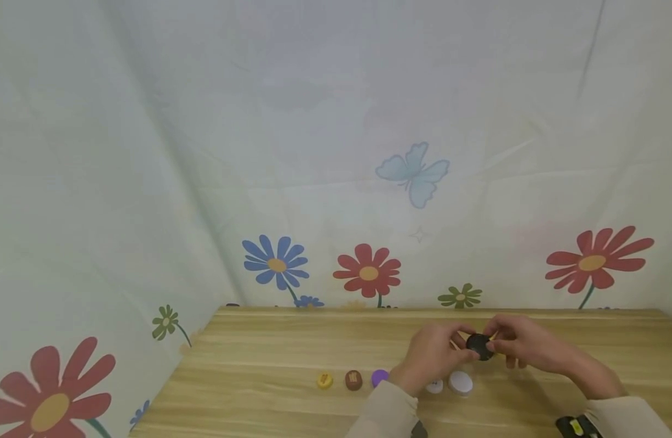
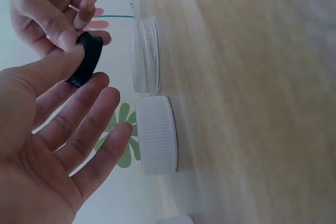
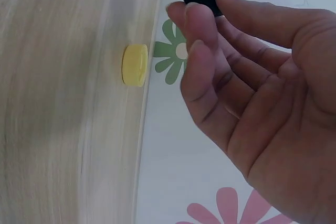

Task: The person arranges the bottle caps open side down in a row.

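Note:
Both hands hold one black round cap (image 1: 480, 347) above the table's right half. My left hand (image 1: 431, 356) pinches its left side between thumb and fingers; in the left wrist view the other fingers spread out straight. From the right, my right hand (image 1: 528, 345) grips the opposite edge with thumb and fingertips. Below the left hand sit a wide ribbed white cap (image 2: 157, 135) and a clear threaded lid (image 2: 146, 55). A plain yellow cap (image 3: 135, 65) lies near the table's far edge in the right wrist view.
A row of caps lies on the wooden table (image 1: 248, 353): a yellow one (image 1: 325, 381), a brown one (image 1: 353, 380), a purple one (image 1: 380, 378), a small white one (image 1: 434, 386). A flower-printed cloth (image 1: 314, 201) hangs behind the table's far edge.

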The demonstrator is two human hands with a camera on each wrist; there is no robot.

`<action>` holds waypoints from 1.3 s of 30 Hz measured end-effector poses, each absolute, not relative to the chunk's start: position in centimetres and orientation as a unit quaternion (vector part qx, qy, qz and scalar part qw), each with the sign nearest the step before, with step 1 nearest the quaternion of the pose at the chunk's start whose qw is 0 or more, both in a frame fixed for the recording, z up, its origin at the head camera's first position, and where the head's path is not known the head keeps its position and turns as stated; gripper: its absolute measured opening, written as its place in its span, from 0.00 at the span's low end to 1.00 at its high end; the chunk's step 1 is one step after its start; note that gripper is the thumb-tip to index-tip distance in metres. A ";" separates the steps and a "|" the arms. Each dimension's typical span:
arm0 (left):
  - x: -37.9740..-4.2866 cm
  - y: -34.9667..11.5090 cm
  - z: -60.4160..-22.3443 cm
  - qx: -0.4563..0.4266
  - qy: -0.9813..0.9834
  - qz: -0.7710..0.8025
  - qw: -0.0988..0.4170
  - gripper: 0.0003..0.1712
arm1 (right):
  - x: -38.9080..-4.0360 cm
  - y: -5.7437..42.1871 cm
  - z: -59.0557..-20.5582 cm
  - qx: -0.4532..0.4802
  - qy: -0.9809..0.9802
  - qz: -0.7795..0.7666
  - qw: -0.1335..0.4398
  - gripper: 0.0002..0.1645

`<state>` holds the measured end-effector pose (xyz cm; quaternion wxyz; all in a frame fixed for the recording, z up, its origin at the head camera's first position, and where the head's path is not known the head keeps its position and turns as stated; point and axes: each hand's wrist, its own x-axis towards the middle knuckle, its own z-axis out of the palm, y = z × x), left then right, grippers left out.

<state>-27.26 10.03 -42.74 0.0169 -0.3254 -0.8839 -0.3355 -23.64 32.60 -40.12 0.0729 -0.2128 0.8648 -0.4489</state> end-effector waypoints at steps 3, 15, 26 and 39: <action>-27.2 10.1 -42.6 -0.342 -0.881 -0.326 0.022 0.23 | -23.6 32.9 -39.9 -0.215 0.861 -0.454 0.084 0.07; -27.3 10.4 -42.2 -0.345 -0.891 -0.296 -0.001 0.16 | -23.4 32.5 -39.5 -0.204 0.866 -0.438 0.129 0.15; -27.0 10.8 -42.5 -0.344 -0.900 -0.266 -0.040 0.13 | -23.3 32.2 -40.8 -0.241 0.897 -0.361 0.085 0.17; -26.0 10.3 -43.0 -0.344 -0.900 -0.261 -0.054 0.13 | -23.0 31.2 -41.5 -0.200 0.915 -0.334 0.110 0.20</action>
